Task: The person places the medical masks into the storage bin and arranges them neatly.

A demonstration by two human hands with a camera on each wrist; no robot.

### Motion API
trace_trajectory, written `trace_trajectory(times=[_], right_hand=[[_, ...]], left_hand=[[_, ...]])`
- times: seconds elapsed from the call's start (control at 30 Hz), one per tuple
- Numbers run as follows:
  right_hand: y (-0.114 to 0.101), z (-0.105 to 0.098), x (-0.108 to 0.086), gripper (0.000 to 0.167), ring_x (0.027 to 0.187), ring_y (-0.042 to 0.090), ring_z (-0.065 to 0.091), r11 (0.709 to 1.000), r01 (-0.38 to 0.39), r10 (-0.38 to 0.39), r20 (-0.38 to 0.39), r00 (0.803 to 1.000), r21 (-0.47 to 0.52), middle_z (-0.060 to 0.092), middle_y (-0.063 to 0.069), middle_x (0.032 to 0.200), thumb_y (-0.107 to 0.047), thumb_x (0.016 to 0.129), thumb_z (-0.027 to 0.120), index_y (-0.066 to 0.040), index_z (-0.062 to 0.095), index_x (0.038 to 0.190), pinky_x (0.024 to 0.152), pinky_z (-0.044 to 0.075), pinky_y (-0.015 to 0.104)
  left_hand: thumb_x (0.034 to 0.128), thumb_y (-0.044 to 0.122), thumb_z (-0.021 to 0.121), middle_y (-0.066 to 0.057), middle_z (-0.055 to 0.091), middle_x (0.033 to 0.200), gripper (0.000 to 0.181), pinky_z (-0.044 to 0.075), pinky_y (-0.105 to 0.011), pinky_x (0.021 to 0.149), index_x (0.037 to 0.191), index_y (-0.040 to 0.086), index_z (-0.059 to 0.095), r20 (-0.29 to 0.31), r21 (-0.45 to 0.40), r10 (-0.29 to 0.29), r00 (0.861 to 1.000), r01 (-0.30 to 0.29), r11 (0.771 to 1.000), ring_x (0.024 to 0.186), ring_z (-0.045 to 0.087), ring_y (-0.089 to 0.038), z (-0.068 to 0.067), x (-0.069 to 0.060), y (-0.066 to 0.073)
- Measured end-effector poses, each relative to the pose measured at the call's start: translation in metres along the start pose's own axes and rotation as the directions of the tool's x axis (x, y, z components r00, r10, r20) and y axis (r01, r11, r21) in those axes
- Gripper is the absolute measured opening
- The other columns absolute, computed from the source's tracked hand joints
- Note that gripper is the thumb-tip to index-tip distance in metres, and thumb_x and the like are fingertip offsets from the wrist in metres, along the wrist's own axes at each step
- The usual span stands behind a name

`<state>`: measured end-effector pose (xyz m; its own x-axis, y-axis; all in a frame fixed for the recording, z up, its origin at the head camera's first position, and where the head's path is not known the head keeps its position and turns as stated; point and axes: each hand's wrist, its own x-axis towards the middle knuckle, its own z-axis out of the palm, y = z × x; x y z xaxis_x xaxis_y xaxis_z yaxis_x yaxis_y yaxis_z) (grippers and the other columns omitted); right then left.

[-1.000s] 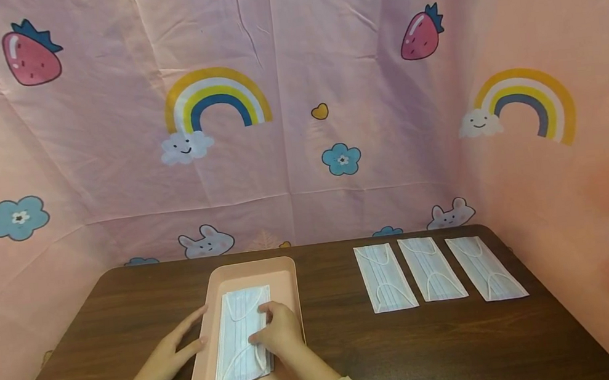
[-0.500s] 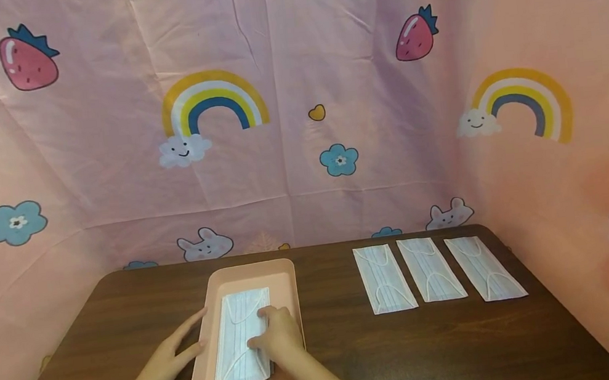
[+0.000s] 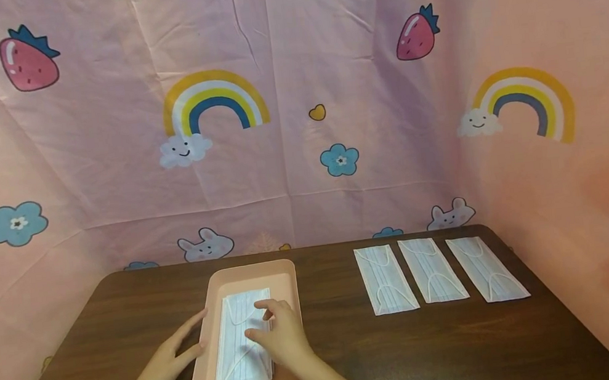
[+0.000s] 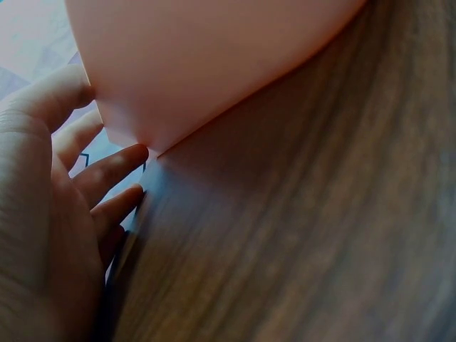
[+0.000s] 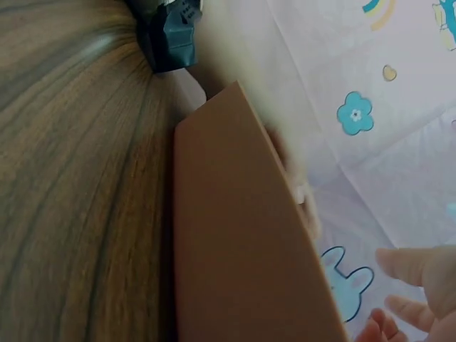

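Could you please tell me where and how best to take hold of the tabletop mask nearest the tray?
I'd probably pinch this mask by its long left edge, coming from the side facing the tray: it lies flat with bare table there, while the neighbouring mask sits close on its right.

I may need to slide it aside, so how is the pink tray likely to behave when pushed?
The pink tray seems unlikely to tip, being low and broad, resting on the table. It is probably fairly stiff, as its side wall looks straight. The masks inside look unfastened, so they might shift with a jolt.
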<state>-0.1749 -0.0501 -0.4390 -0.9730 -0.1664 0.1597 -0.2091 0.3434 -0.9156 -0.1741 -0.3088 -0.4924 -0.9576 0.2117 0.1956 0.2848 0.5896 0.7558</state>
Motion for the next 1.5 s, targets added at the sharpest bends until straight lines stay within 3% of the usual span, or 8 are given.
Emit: trace_trajectory(times=[0.13, 0.37, 0.77, 1.03, 1.27, 1.5], right_hand=[[-0.006, -0.010, -0.003, 0.041, 0.065, 0.008, 0.044, 0.995, 0.052, -0.052, -0.003, 0.999, 0.086, 0.052, -0.001, 0.087, -0.011, 0.075, 0.081, -0.007, 0.067, 0.114, 0.052, 0.040, 0.020], [-0.008, -0.028, -0.007, 0.041, 0.063, 0.007, 0.049, 0.981, 0.066, -0.072, 0.029, 0.997, 0.180, 0.054, 0.002, 0.090, -0.013, 0.078, 0.080, -0.008, 0.066, 0.116, 0.050, 0.043, 0.018], [0.004, -0.068, -0.004, 0.038, 0.068, 0.010, 0.048, 0.977, 0.141, -0.144, 0.008, 0.990, 0.163, 0.057, 0.008, 0.093, -0.011, 0.081, 0.077, -0.008, 0.066, 0.116, 0.057, 0.042, 0.018], [-0.022, -0.108, -0.012, 0.034, 0.073, 0.015, 0.053, 0.981, 0.162, -0.164, 0.015, 0.986, 0.109, 0.060, 0.017, 0.095, -0.003, 0.081, 0.075, -0.001, 0.065, 0.113, 0.063, 0.046, 0.025], [-0.012, -0.132, -0.010, 0.038, 0.076, 0.019, 0.057, 0.985, 0.141, -0.142, 0.001, 0.990, 0.102, 0.058, 0.004, 0.095, -0.002, 0.080, 0.076, -0.003, 0.064, 0.116, 0.068, 0.050, 0.029], [-0.003, -0.155, -0.011, 0.039, 0.083, 0.022, 0.058, 0.993, 0.107, -0.107, -0.008, 0.994, 0.051, 0.059, 0.003, 0.101, -0.002, 0.081, 0.075, -0.004, 0.063, 0.118, 0.073, 0.051, 0.032]], left_hand=[[0.0931, 0.025, 0.063, -0.018, 0.044, 0.143, 0.059, 0.031, -0.063, 0.096, 0.147, 0.022, 0.040, 0.000, -0.007, 0.004, 1.000, -0.004, 1.000, 0.127, 0.037, -0.044, 0.000, 0.000, 0.000], [0.0930, 0.024, 0.063, -0.019, 0.042, 0.144, 0.059, 0.029, -0.065, 0.096, 0.147, 0.021, 0.040, 0.003, -0.020, 0.007, 1.000, -0.007, 1.000, 0.128, 0.034, -0.045, -0.001, 0.000, 0.000], [0.0925, 0.025, 0.064, -0.020, 0.043, 0.143, 0.058, 0.027, -0.066, 0.097, 0.146, 0.020, 0.041, 0.006, -0.009, 0.000, 1.000, 0.000, 1.000, 0.129, 0.033, -0.046, -0.003, 0.000, 0.001], [0.0930, 0.025, 0.063, -0.017, 0.042, 0.144, 0.059, 0.028, -0.064, 0.098, 0.147, 0.020, 0.040, 0.009, 0.000, 0.000, 1.000, 0.000, 1.000, 0.129, 0.034, -0.045, -0.004, 0.002, 0.002], [0.0933, 0.025, 0.063, -0.018, 0.043, 0.144, 0.059, 0.029, -0.063, 0.098, 0.147, 0.020, 0.039, 0.009, 0.003, 0.006, 1.000, -0.006, 1.000, 0.129, 0.035, -0.044, -0.005, 0.002, 0.002], [0.0929, 0.025, 0.063, -0.020, 0.042, 0.144, 0.059, 0.027, -0.065, 0.098, 0.147, 0.017, 0.040, 0.007, -0.010, 0.002, 1.000, -0.001, 1.000, 0.129, 0.034, -0.046, -0.004, 0.001, 0.004]])
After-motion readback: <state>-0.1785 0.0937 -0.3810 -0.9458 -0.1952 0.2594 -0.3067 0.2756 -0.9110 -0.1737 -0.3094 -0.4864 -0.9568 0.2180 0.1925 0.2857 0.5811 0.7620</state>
